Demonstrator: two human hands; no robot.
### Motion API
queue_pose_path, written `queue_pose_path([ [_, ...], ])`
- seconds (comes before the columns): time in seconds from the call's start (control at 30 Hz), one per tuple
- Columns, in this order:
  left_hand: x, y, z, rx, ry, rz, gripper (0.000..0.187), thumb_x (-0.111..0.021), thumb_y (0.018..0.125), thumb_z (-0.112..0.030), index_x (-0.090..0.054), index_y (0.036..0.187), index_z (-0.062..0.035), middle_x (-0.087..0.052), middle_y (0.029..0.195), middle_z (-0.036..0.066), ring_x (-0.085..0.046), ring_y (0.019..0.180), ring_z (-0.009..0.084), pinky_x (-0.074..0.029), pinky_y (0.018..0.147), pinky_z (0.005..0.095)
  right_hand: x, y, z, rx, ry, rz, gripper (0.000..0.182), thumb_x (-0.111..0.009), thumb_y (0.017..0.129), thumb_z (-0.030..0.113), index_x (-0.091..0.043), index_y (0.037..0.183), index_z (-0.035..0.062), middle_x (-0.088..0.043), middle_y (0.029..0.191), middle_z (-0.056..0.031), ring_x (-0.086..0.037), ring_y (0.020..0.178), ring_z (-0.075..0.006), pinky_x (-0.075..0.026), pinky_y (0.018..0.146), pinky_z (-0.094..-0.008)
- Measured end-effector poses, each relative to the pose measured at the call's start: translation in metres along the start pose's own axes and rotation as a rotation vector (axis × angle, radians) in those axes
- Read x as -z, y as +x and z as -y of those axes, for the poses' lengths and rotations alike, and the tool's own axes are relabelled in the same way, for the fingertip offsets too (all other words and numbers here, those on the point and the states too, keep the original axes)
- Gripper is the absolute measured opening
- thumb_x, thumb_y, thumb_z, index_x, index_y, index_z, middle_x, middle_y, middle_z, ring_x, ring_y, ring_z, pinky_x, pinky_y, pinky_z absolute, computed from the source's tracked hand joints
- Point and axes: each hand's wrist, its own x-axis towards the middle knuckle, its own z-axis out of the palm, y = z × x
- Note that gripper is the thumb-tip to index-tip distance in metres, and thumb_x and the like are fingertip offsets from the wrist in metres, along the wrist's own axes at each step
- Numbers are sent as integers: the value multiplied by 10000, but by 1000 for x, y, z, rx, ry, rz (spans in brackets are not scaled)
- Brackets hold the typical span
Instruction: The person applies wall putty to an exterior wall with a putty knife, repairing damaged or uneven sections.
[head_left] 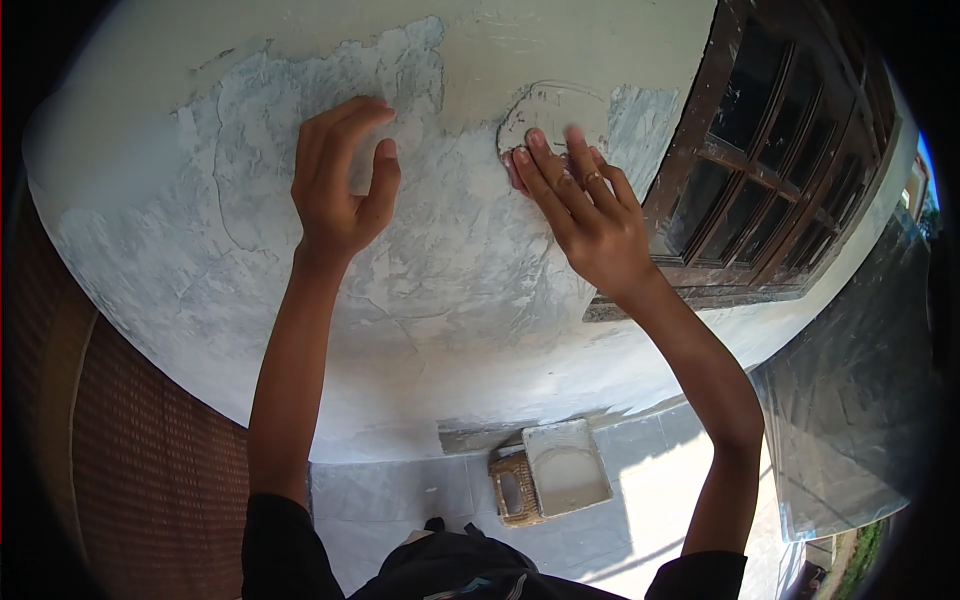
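Note:
My right hand [600, 215] lies with its fingers spread over a round, flat, putty-smeared pad [550, 105], which it holds against the wall. A pinkish edge shows at the pad's lower left, beside the fingertips. My left hand [335, 185] is raised in front of the wall on the left, fingers bent and thumb apart, with nothing in it. The wall [450, 240] is cream at the top, with rough grey-white patches of filler around both hands. A ragged, peeling paint edge runs above the left hand.
A brown wooden window frame [690, 160] with dark panes stands just right of my right hand. On the tiled floor [390, 490] below sit a whitish square tray [568, 470] and a tan open-topped container [512, 490]. A woven brown screen [160, 450] hangs left; transparent sheeting [850, 400] is at right.

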Motion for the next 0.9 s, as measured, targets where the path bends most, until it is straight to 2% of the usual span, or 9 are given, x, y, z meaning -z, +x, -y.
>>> queue_pose_path([
  [0.03, -1, 0, 0, -10, 11, -8, 309, -644, 802, 7, -662, 1101, -68, -679, 1110, 88, -616, 1023, 252, -513, 871, 351, 0, 2, -1, 41, -48, -16, 453, -691, 898, 93, -620, 1341, 159, -578, 1412, -52, -531, 1323, -294, -552, 872, -381],
  [0.17, -2, -1, 2, -7, 16, -9, 314, -645, 797, 3, -665, 1102, -73, -682, 1111, 84, -621, 1016, 245, -514, 864, 346, 3, 5, -6, 142, -162, 31, 443, -673, 917, 97, -601, 1354, 126, -584, 1396, -89, -581, 1262, -313, -580, 855, -377],
  [0.23, -2, -1, 3, -32, 22, -25, 322, -646, 792, 4, -666, 1103, -79, -688, 1111, 78, -626, 1008, 239, -515, 859, 339, 5, 9, -9, 312, -329, 78, 448, -688, 896, 62, -593, 1334, 40, -561, 1377, -217, -622, 1178, -381, -614, 844, -411],
  [0.27, -2, -1, 4, -25, 19, -19, 322, -646, 792, 4, -666, 1103, -79, -688, 1111, 78, -626, 1008, 239, -515, 859, 339, 7, 11, -10, 311, -324, 86, 448, -688, 896, 62, -593, 1334, 40, -561, 1377, -217, -622, 1178, -381, -614, 844, -411],
  [0.33, -4, -2, 5, -27, 20, -40, 327, -648, 790, 3, -668, 1104, -86, -694, 1105, 69, -631, 1002, 230, -514, 856, 331, 10, 13, -9, 360, -321, 126, 450, -693, 856, -7, -602, 1296, -11, -588, 1312, -268, -668, 1074, -404, -629, 809, -423],
  [0.47, -5, -2, 7, -45, -1, -56, 330, -653, 788, 3, -667, 1105, -86, -696, 1103, 65, -635, 1007, 223, -516, 852, 322, 13, 19, -3, 366, -328, 142, 418, -694, 829, -36, -623, 1241, -44, -617, 1257, -283, -686, 1018, -418, -633, 788, -442],
  [0.53, -6, -2, 8, -47, 4, -63, 327, -654, 789, 5, -666, 1103, -83, -696, 1102, 65, -636, 1008, 224, -517, 853, 322, 12, 20, 1, 281, -266, 114, 370, -682, 824, -39, -640, 1190, -57, -637, 1217, -286, -684, 1013, -432, -634, 769, -462],
  [0.73, -5, 0, 5, -33, -4, -58, 315, -653, 797, 9, -665, 1100, -73, -696, 1096, 66, -640, 1012, 226, -517, 862, 325, 15, 23, 14, 124, -132, 97, 349, -675, 816, -34, -643, 1163, -66, -659, 1179, -272, -681, 1008, -447, -633, 762, -478],
  [0.9, -5, 1, 5, -20, -2, -51, 316, -650, 798, 11, -663, 1103, -70, -694, 1099, 65, -641, 1014, 227, -516, 868, 325, 21, 15, 19, 82, -44, 153, 339, -677, 818, -26, -638, 1152, -65, -661, 1188, -255, -679, 1022, -442, -628, 774, -475],
])
